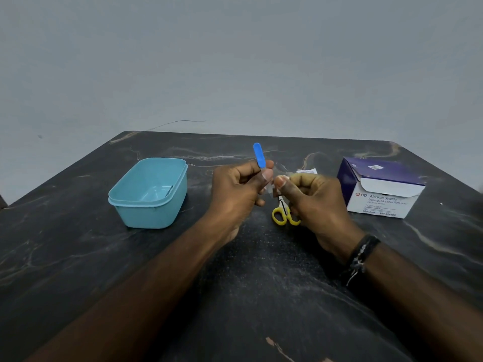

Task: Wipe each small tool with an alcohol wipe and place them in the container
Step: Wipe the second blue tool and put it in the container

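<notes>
My left hand [239,188] grips a small tool with a blue handle [258,155], which sticks up above the fingers. Close beside it, my right hand [311,202] pinches a small white alcohol wipe [283,178] at the fingertips, near the tool's lower end, which is hidden. Small scissors with yellow handles [283,214] lie on the dark table [248,283] just under my right hand. A light blue plastic container [150,193] stands open on the left, with a thin metal tool [169,190] lying inside it.
A purple and white box of alcohol swabs [383,189] stands open at the right. A torn white wrapper [308,171] lies behind my right hand. A grey wall rises behind the table's far edge.
</notes>
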The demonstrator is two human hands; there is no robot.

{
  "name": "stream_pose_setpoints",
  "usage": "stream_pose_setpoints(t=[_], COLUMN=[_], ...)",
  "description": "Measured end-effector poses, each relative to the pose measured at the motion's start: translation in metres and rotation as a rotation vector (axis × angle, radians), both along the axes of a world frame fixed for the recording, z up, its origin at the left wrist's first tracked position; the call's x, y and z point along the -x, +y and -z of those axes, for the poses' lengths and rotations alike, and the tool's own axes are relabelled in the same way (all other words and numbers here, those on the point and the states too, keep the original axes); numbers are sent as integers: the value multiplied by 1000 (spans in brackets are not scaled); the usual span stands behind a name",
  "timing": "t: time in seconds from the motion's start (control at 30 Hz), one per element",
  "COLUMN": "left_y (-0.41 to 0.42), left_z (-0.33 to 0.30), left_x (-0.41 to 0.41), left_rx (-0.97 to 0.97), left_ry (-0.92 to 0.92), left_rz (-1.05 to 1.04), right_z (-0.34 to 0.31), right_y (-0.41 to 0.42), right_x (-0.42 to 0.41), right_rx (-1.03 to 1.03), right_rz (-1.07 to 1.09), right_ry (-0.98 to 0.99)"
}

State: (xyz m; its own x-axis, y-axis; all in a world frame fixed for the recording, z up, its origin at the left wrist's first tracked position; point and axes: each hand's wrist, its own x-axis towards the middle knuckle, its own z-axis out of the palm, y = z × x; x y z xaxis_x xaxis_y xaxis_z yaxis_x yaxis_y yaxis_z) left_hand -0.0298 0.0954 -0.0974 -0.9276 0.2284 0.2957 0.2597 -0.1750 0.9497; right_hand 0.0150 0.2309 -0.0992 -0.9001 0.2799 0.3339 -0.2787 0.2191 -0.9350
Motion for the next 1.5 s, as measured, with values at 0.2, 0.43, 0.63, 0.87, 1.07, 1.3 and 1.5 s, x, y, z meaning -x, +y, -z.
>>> stream_pose_setpoints(t=[0.2,0.43,0.63,0.87,1.07,1.3,1.5], left_y=[0,3,2,4,7,6,6], left_z=[0,2,3,6,9,9,9], left_x=[-4,-9,-9,-9,-11,-11,-9], left_rx=[-3,90,187,220,264,282,316], left_ry=[-60,0,77,100,112,140,134], left_rz=[64,154,128,117,111,99,129], right_z=[-5,-5,-6,-7,-5,-4,-5], right_y=[13,9,8,7,4,7,11], right_x=[2,3,3,1,0,0,1], right_rx=[117,156,191,206,200,182,170], right_rz=[75,32,13,-10,-48,-46,-45], right_ry=[30,-31,-51,-64,-70,-70,-75])
